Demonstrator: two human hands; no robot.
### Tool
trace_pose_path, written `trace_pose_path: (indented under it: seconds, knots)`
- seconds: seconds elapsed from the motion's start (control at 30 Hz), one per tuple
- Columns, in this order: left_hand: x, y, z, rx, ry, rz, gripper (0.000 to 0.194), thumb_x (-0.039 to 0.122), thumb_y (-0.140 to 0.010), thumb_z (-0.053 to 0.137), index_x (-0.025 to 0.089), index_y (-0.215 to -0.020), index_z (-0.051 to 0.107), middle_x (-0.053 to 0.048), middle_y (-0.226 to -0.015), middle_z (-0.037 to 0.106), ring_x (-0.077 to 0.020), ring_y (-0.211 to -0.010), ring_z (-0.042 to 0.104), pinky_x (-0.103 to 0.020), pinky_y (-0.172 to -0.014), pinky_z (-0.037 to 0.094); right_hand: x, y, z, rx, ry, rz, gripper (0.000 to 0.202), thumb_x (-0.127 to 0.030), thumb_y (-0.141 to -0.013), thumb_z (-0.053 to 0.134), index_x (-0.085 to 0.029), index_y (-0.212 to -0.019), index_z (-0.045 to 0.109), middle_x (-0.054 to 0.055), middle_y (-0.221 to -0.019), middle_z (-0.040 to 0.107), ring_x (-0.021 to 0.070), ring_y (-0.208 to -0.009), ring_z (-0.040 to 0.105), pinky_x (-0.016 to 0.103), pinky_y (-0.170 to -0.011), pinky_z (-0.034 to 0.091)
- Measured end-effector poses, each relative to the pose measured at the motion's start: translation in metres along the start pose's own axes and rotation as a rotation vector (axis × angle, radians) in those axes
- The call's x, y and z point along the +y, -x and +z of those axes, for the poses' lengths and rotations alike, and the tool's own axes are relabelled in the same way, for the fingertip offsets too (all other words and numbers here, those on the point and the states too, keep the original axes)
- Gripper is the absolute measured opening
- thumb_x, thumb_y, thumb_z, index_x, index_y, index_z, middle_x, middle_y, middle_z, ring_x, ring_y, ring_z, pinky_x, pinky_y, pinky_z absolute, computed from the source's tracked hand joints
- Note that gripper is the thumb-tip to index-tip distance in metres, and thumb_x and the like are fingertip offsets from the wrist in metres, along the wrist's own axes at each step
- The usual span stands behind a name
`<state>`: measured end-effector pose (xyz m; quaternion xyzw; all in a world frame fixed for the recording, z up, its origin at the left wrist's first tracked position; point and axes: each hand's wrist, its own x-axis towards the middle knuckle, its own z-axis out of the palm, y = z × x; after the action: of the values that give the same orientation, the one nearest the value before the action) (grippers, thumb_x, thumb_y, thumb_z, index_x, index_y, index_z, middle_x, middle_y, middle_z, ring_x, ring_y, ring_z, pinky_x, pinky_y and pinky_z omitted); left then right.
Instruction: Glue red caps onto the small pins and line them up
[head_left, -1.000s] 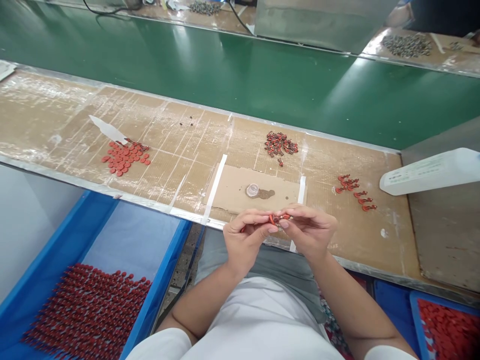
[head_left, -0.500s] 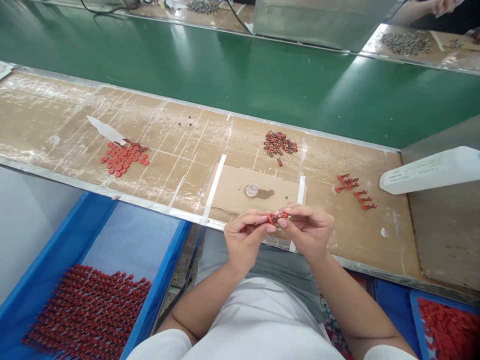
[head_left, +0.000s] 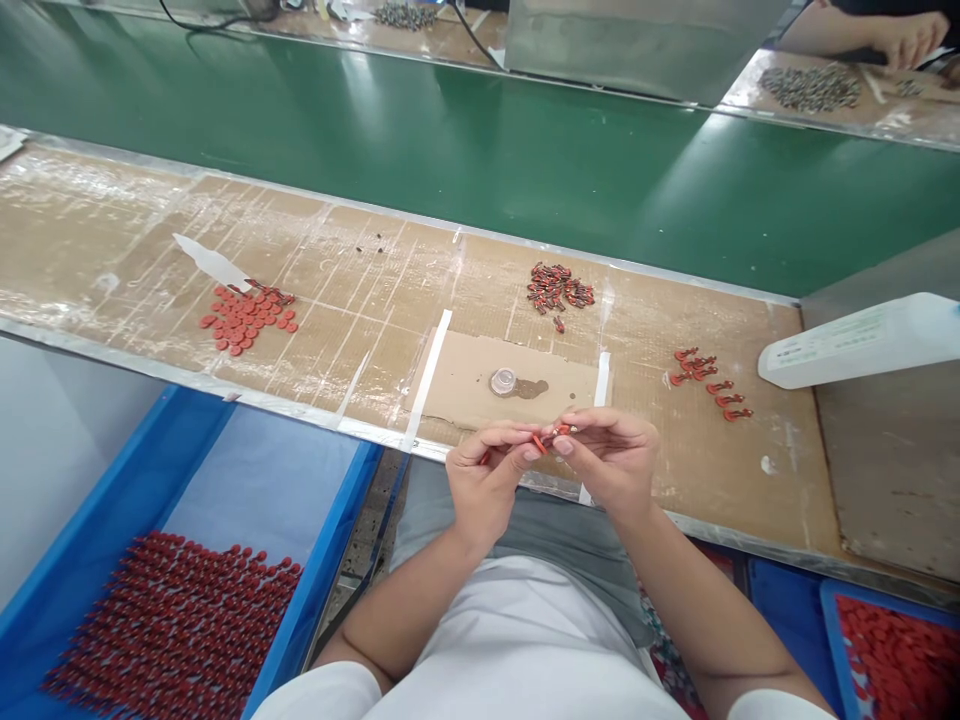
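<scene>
Between thumb and fingers, my left hand (head_left: 487,475) pinches a red disc (head_left: 538,443) seen nearly edge-on. My right hand (head_left: 611,460) grips a small red part with a metallic end (head_left: 564,430), held right up against the disc; whether the two are joined I cannot tell. A bit of red also shows under my left fingers. Just beyond my hands, a small clear cup (head_left: 503,381) sits on a piece of cardboard (head_left: 457,375), beside a brown stain. Farther back lies a pile of small red-and-dark parts (head_left: 553,288).
Red discs (head_left: 244,318) lie to the left beside a white pointed strip (head_left: 210,262). Several disc-and-stem pieces (head_left: 712,380) and a white bottle (head_left: 862,340) are at right. A blue bin (head_left: 169,450) holds rows of red pieces. Across the green belt (head_left: 450,140) shows another person's hand (head_left: 911,40).
My right hand has shifted slightly left with the small red part, and the disc has tilted. Across the belt, the other person's hand has come down toward the table.
</scene>
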<state>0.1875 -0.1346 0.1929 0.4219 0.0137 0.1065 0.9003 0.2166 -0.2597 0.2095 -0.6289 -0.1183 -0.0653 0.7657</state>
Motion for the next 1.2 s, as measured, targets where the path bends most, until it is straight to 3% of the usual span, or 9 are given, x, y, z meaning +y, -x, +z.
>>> trace_pose_path:
  seconds: [0.2, 0.4, 0.6, 0.87, 1.03, 1.2]
  knots:
    - [0.001, -0.001, -0.001, 0.036, -0.043, -0.046, 0.016, 0.012, -0.070, 0.079, 0.024, -0.079, 0.075, -0.002, -0.086, 0.074, -0.0144, -0.084, 0.069, -0.031, -0.083, 0.058, -0.003, -0.002, -0.001, -0.006, -0.011, 0.058, 0.023, -0.015, -0.068, 0.083, -0.024, -0.088, 0.075, 0.002, -0.074, 0.076, 0.0136, -0.063, 0.072, 0.021, -0.059, 0.060]
    - [0.002, 0.001, -0.002, -0.038, 0.029, -0.119, 0.020, 0.008, -0.069, 0.079, 0.026, -0.078, 0.076, 0.000, -0.086, 0.074, -0.0116, -0.082, 0.069, -0.027, -0.081, 0.058, -0.008, -0.003, -0.002, 0.005, 0.028, 0.148, 0.030, -0.026, -0.063, 0.086, -0.019, -0.089, 0.073, 0.002, -0.059, 0.071, 0.0155, -0.051, 0.068, 0.022, -0.051, 0.058]
    - [0.000, 0.002, 0.001, -0.039, 0.009, -0.169, 0.017, 0.013, -0.064, 0.083, 0.025, -0.074, 0.076, -0.002, -0.083, 0.074, -0.0128, -0.078, 0.069, -0.026, -0.077, 0.058, -0.014, 0.001, -0.006, 0.029, 0.033, 0.156, 0.024, -0.024, -0.062, 0.085, -0.018, -0.082, 0.073, 0.003, -0.059, 0.072, 0.0152, -0.050, 0.069, 0.019, -0.049, 0.057]
    - [-0.011, 0.005, 0.014, -0.032, 0.005, -0.250, 0.016, 0.014, -0.063, 0.084, 0.025, -0.072, 0.075, -0.001, -0.082, 0.074, -0.0130, -0.079, 0.069, -0.026, -0.077, 0.058, -0.015, 0.009, -0.026, 0.057, 0.014, 0.283, 0.028, -0.028, -0.061, 0.086, -0.017, -0.083, 0.073, 0.003, -0.062, 0.073, 0.0153, -0.053, 0.069, 0.021, -0.051, 0.059]
    - [-0.017, 0.007, 0.019, -0.060, 0.004, -0.296, 0.013, 0.016, -0.067, 0.082, 0.024, -0.076, 0.076, -0.003, -0.086, 0.075, -0.0151, -0.084, 0.070, -0.029, -0.080, 0.059, -0.008, 0.017, -0.037, 0.116, -0.039, 0.280, 0.030, -0.028, -0.064, 0.085, -0.018, -0.088, 0.073, 0.003, -0.066, 0.074, 0.0138, -0.057, 0.070, 0.021, -0.056, 0.060]
    - [-0.019, 0.008, 0.020, -0.089, -0.020, -0.317, 0.011, 0.019, -0.068, 0.082, 0.024, -0.076, 0.077, -0.003, -0.086, 0.074, -0.0156, -0.083, 0.070, -0.031, -0.080, 0.059, -0.012, 0.018, -0.040, 0.137, 0.003, 0.222, 0.032, -0.030, -0.060, 0.087, -0.018, -0.086, 0.072, 0.001, -0.058, 0.070, 0.0133, -0.051, 0.067, 0.022, -0.053, 0.058]
